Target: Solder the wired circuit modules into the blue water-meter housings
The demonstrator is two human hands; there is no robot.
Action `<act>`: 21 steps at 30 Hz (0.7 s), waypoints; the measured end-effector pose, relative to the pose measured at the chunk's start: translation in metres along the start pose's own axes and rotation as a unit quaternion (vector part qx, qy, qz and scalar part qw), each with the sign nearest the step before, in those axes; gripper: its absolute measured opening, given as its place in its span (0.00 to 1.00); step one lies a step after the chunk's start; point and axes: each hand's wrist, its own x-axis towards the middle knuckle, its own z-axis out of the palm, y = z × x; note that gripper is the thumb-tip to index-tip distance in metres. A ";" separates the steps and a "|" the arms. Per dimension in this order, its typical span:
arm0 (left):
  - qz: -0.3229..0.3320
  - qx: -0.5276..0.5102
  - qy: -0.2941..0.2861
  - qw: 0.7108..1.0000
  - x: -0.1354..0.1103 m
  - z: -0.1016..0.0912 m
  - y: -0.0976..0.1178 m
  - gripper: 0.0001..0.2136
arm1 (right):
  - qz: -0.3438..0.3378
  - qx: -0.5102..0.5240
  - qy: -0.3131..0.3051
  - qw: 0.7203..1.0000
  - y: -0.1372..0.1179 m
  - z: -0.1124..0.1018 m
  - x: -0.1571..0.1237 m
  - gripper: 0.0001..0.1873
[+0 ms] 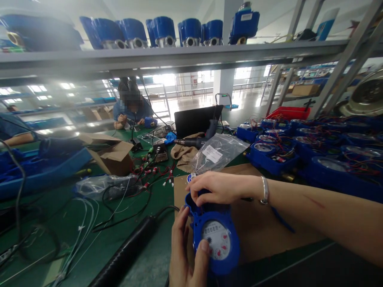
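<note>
A blue water meter (216, 244) with a round white dial lies on a sheet of brown cardboard (254, 223) in front of me. My left hand (188, 255) grips its left side, the thumb resting on the dial's edge. At the meter's far end, my right hand (212, 187) reaches over the open blue compartment with its fingers bent down into it. The fingertips are hidden, so what they hold, if anything, cannot be made out. A small round blue-and-white piece (191, 177) sits just behind the right fingers.
Rows of blue meters with loose wires (272, 149) fill the right side. A heat gun (194, 141), plastic bag (221, 151), open carton (110, 153) and blue bin (44, 171) stand beyond and left. A shelf (179, 54) spans overhead. A co-worker (131, 107) sits opposite.
</note>
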 end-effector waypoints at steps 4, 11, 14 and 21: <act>-0.018 -0.017 0.009 1.000 -0.002 0.002 0.004 0.29 | 0.023 0.058 0.093 0.994 -0.004 0.004 -0.002 0.05; -0.016 0.002 0.013 1.000 0.001 0.000 0.013 0.31 | 0.108 0.154 0.334 0.923 0.009 0.026 -0.011 0.06; -0.036 0.026 0.033 0.998 0.012 -0.002 0.025 0.31 | 0.142 0.159 0.477 0.853 0.007 0.057 -0.030 0.13; -0.117 0.008 0.000 0.993 0.038 0.007 0.038 0.25 | 0.290 0.473 0.426 0.715 -0.023 0.132 -0.052 0.30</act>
